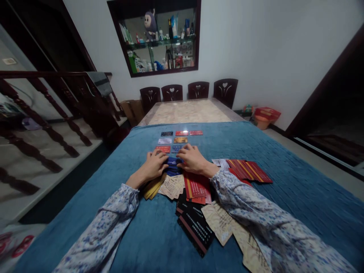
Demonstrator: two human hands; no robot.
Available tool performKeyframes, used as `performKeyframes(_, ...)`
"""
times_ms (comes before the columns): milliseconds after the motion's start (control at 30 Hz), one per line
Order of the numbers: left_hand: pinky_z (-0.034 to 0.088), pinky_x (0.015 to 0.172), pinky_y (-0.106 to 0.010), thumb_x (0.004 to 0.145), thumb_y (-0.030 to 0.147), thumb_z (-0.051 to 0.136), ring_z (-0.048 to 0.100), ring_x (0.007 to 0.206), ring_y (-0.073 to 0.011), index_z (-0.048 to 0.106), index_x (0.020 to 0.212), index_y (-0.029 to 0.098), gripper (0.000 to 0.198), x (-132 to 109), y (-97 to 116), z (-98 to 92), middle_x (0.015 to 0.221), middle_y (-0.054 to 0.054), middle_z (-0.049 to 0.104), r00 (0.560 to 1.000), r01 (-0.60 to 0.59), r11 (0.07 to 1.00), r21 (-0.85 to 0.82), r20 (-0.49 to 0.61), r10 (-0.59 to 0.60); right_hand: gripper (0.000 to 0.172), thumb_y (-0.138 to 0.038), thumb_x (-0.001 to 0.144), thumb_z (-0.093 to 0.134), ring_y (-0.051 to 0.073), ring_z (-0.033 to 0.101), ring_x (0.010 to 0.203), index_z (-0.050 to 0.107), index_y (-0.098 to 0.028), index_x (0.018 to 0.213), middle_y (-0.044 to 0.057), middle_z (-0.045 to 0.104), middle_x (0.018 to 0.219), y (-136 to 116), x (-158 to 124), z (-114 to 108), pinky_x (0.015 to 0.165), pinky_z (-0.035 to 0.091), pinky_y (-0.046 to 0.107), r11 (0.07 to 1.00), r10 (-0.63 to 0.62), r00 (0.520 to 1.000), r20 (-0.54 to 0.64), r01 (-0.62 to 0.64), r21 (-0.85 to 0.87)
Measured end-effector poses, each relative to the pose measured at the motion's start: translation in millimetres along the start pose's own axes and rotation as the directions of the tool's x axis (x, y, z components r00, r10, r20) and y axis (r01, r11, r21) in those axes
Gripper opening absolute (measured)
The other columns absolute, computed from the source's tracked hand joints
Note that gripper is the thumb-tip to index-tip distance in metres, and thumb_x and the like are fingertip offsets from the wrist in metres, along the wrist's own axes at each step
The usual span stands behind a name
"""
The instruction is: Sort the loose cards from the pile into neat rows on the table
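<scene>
Between my hands lies a loose stack of blue cards [173,167]. My left hand [154,165] has its fingers bent at the left side of the stack, thumb against the cards. From the right, my right hand [192,159] grips the same stack with curled fingers. Just below are yellow cards [155,187], beige cards [172,186] and red cards [196,186], partly overlapping. Black cards [196,227] fan out nearer to me. More beige cards [220,223] reach under my right sleeve, which hides part of them.
Beyond my hands, small cards lie in rows on the blue cloth, among them a gold card [180,140] and a white card [165,141]. A fan of red cards with yellow stripes [248,170] is at right. Several chairs [198,90] stand at the table's far end.
</scene>
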State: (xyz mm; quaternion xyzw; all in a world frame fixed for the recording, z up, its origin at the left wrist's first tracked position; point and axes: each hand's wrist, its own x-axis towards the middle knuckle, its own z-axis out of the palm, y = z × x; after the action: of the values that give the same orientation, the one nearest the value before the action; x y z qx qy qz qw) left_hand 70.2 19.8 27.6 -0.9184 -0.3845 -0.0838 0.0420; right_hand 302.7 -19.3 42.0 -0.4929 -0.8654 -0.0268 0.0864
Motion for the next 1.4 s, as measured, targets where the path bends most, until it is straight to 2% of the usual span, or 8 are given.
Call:
performKeyframes(233, 0.04, 0.103, -0.054, 0.096, 0.028, 0.059, 0.046, 0.132, -0.0343, 0.071, 0.12, 0.02, 0.027, -1, 2, -0.3, 0.134, -0.013, 0.068, 0.998, -0.015, 0.999, -0.028, 0.054, 0.016, 0.037, -0.046, 0.099, 0.061, 0.034, 0.046, 0.126, 0.075, -0.02, 0.121, 0.015, 0.069, 0.131, -8, 0, 1, 0.095, 0.038, 0.046, 1.0, 0.007, 0.997, 0.081, -0.006, -0.015)
performKeyframes(400, 0.04, 0.104, -0.054, 0.093, 0.024, 0.064, 0.046, 0.134, -0.0346, 0.074, 0.113, 0.02, 0.023, -1, 3, -1.3, 0.135, -0.013, 0.066, 0.998, -0.038, 0.999, -0.024, 0.046, 0.04, 0.035, -0.046, 0.098, 0.063, 0.034, 0.046, 0.125, 0.077, -0.02, 0.117, 0.015, 0.071, 0.128, -10, -1, 0, 0.094, 0.037, 0.045, 1.0, -0.006, 0.995, 0.102, 0.007, -0.01)
performKeyframes(633, 0.04, 0.104, -0.053, 0.097, 0.023, 0.059, 0.047, 0.132, -0.0336, 0.077, 0.105, 0.02, 0.021, -1, 4, -4.2, 0.12, -0.013, 0.072, 0.992, -0.12, 0.992, -0.044, 0.032, 0.122, 0.032, -0.044, 0.096, 0.064, 0.033, 0.05, 0.12, 0.078, -0.019, 0.113, 0.014, 0.073, 0.12, -9, -2, -3, 0.091, 0.036, 0.043, 0.999, -0.034, 0.994, 0.099, 0.035, -0.011)
performKeyframes(800, 0.04, 0.104, -0.051, 0.098, 0.023, 0.057, 0.052, 0.126, -0.0308, 0.079, 0.101, 0.022, 0.022, -2, 3, -7.0, 0.111, -0.011, 0.076, 0.986, -0.164, 0.984, -0.071, -0.001, 0.165, 0.031, -0.043, 0.095, 0.066, 0.032, 0.052, 0.117, 0.077, -0.022, 0.114, 0.013, 0.074, 0.117, -5, -2, -2, 0.09, 0.036, 0.042, 0.998, -0.057, 0.996, 0.067, 0.057, 0.004)
performKeyframes(1033, 0.043, 0.102, -0.046, 0.099, 0.022, 0.055, 0.056, 0.121, -0.0277, 0.079, 0.103, 0.023, 0.024, -2, -3, -7.8, 0.105, -0.01, 0.077, 0.979, -0.197, 0.976, -0.097, -0.071, 0.191, 0.028, -0.034, 0.098, 0.058, 0.028, 0.056, 0.113, 0.078, -0.022, 0.114, 0.012, 0.076, 0.111, -3, 0, -3, 0.09, 0.035, 0.04, 0.996, -0.084, 0.996, 0.017, 0.084, -0.016)
performKeyframes(1400, 0.049, 0.099, -0.045, 0.09, 0.005, 0.05, 0.061, 0.114, -0.0258, 0.075, 0.116, 0.022, 0.039, -1, -4, -6.5, 0.11, -0.01, 0.075, 0.98, -0.138, 0.976, -0.169, -0.163, 0.11, 0.028, -0.022, 0.103, 0.051, 0.023, 0.062, 0.104, 0.078, -0.019, 0.104, 0.011, 0.079, 0.106, 4, 4, 10, 0.087, 0.034, 0.036, 0.995, -0.1, 0.985, -0.14, 0.1, -0.01)
